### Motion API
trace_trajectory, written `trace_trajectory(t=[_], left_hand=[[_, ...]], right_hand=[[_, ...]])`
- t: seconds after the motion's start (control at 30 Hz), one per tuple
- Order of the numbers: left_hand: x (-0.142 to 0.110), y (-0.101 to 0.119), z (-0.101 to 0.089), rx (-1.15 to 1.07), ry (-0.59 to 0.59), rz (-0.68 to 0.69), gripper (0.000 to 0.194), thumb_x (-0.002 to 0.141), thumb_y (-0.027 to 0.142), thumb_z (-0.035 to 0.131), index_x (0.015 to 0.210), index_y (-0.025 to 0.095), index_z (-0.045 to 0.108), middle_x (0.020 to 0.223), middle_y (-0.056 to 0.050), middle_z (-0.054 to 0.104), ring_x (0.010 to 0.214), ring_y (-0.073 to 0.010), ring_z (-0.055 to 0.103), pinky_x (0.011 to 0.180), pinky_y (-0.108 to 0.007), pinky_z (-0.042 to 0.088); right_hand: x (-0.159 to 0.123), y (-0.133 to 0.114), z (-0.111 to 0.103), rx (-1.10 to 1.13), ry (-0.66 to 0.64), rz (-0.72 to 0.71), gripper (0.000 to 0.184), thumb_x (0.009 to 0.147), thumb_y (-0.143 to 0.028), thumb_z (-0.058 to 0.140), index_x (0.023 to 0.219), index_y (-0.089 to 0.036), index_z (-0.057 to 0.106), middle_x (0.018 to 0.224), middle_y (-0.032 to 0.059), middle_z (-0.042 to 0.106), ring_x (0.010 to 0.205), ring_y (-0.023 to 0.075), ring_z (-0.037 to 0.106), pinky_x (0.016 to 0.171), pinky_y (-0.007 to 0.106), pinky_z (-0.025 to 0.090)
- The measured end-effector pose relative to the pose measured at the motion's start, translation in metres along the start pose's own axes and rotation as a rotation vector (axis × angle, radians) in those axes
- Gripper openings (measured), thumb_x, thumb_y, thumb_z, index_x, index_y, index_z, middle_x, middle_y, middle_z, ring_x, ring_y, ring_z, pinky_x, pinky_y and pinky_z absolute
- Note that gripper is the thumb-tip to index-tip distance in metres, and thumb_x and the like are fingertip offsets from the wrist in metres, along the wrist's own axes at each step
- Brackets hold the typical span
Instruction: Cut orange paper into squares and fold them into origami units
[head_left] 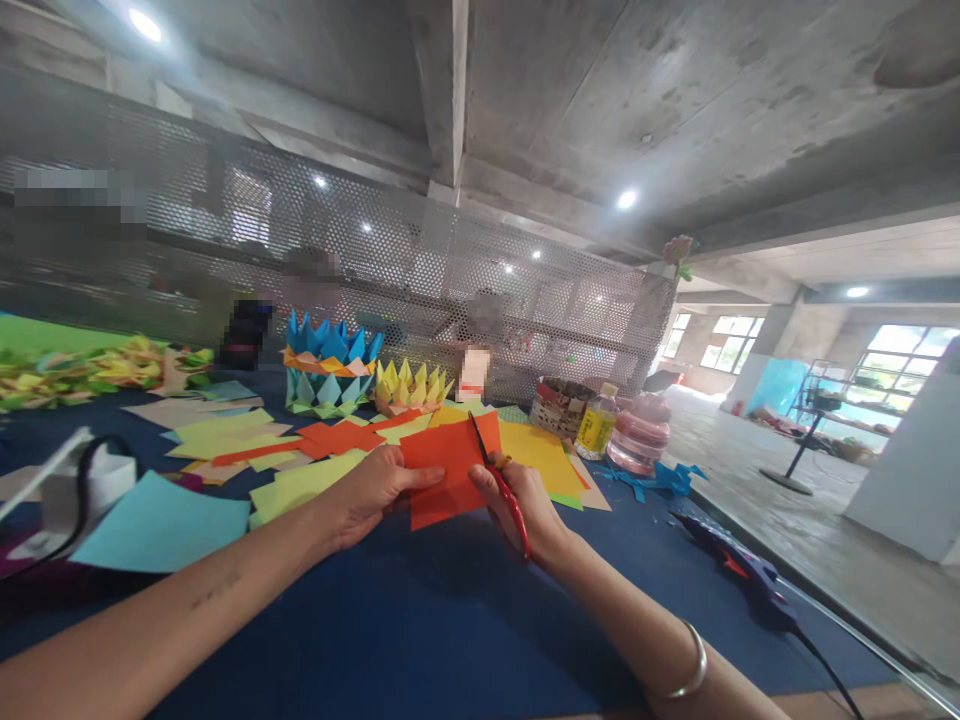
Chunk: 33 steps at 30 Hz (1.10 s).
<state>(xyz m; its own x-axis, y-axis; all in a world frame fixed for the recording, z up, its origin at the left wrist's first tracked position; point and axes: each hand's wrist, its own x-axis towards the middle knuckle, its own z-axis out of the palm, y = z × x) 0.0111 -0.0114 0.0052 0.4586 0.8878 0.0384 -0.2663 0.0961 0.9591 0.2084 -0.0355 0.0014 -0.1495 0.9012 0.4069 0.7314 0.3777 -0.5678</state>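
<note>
An orange-red sheet of paper (448, 450) is held up over the dark blue table. My left hand (382, 490) pinches its left edge, thumb on top. In my right hand (525, 495) is a pair of scissors (516, 515) with red handles. Their dark blade lies across the paper near its upper right edge, and the fingers of that hand also touch the sheet. Behind the sheet lie scattered orange strips (334, 437), yellow sheets (534, 452) and pale green sheets (304, 482).
Folded paper crowns in blue (330, 390) and yellow (412, 388) stand behind. At right are a basket (559, 405), a yellow-labelled bottle (597, 425), a pink container (639, 432) and a corded glue gun (750, 570). A light blue sheet (165, 522) lies left. A perforated metal panel (390, 270) rises behind.
</note>
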Motion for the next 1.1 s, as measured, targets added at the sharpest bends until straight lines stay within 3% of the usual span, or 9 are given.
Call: trace_trajectory(t=[0.43,0.57,0.7,0.77,0.87,0.93,1.1], left_hand=[[0.001,0.001,-0.001,-0.007,0.038,-0.005,0.042,0.042,0.028,0.093,0.077,0.012,0.077,0.076,-0.009,0.079,0.068,-0.0210,0.073,0.065,-0.025,0.059],[0.002,0.004,-0.005,-0.024,0.095,0.002,0.038,0.047,0.029,0.092,0.076,0.011,0.076,0.074,-0.008,0.078,0.063,-0.0197,0.072,0.060,-0.025,0.059],[0.007,0.006,-0.012,-0.056,0.199,0.031,0.026,0.055,0.020,0.087,0.077,0.013,0.074,0.071,-0.005,0.077,0.061,-0.0169,0.071,0.054,-0.021,0.056],[0.008,0.008,-0.015,-0.071,0.249,0.046,0.024,0.058,0.017,0.084,0.079,0.014,0.073,0.071,-0.003,0.077,0.061,-0.0165,0.072,0.053,-0.020,0.055],[0.009,0.011,-0.019,-0.082,0.304,0.058,0.026,0.059,0.017,0.083,0.082,0.013,0.073,0.074,-0.005,0.078,0.062,-0.0175,0.072,0.055,-0.022,0.055],[0.010,0.012,-0.021,-0.086,0.323,0.061,0.026,0.060,0.016,0.083,0.084,0.012,0.072,0.076,-0.007,0.078,0.064,-0.0188,0.072,0.058,-0.025,0.056],[0.010,0.012,-0.021,-0.085,0.333,0.067,0.021,0.062,0.015,0.081,0.080,0.012,0.072,0.073,-0.007,0.077,0.062,-0.0181,0.072,0.056,-0.024,0.055]], right_hand=[[-0.001,-0.004,0.001,0.022,0.024,0.029,0.050,0.089,-0.064,0.047,0.062,-0.022,0.043,0.042,-0.0043,0.044,0.039,0.0105,0.043,0.041,0.021,0.029],[-0.001,-0.007,0.000,-0.066,0.044,0.024,0.052,0.093,-0.064,0.038,0.064,-0.021,0.045,0.042,-0.0042,0.044,0.039,0.0105,0.044,0.042,0.021,0.031],[0.008,-0.005,-0.016,-0.173,0.077,0.086,0.052,0.095,-0.063,0.032,0.070,-0.020,0.049,0.045,-0.0029,0.049,0.041,0.0124,0.050,0.045,0.021,0.034],[0.015,0.002,-0.029,-0.275,0.105,0.134,0.048,0.095,-0.059,0.038,0.074,-0.019,0.054,0.053,0.0004,0.058,0.049,0.0153,0.057,0.048,0.022,0.036],[0.024,0.022,-0.049,-0.473,0.121,0.214,0.031,0.091,-0.045,0.054,0.084,-0.017,0.063,0.078,0.0102,0.070,0.076,0.0244,0.067,0.059,0.026,0.039],[0.026,0.037,-0.058,-0.586,0.070,0.274,0.016,0.085,-0.029,0.061,0.091,-0.015,0.068,0.088,0.0142,0.072,0.086,0.0280,0.068,0.066,0.028,0.041],[0.021,0.049,-0.063,-0.742,-0.040,0.362,0.014,0.078,-0.012,0.063,0.087,-0.008,0.073,0.097,0.0246,0.070,0.095,0.0353,0.067,0.075,0.037,0.045]])
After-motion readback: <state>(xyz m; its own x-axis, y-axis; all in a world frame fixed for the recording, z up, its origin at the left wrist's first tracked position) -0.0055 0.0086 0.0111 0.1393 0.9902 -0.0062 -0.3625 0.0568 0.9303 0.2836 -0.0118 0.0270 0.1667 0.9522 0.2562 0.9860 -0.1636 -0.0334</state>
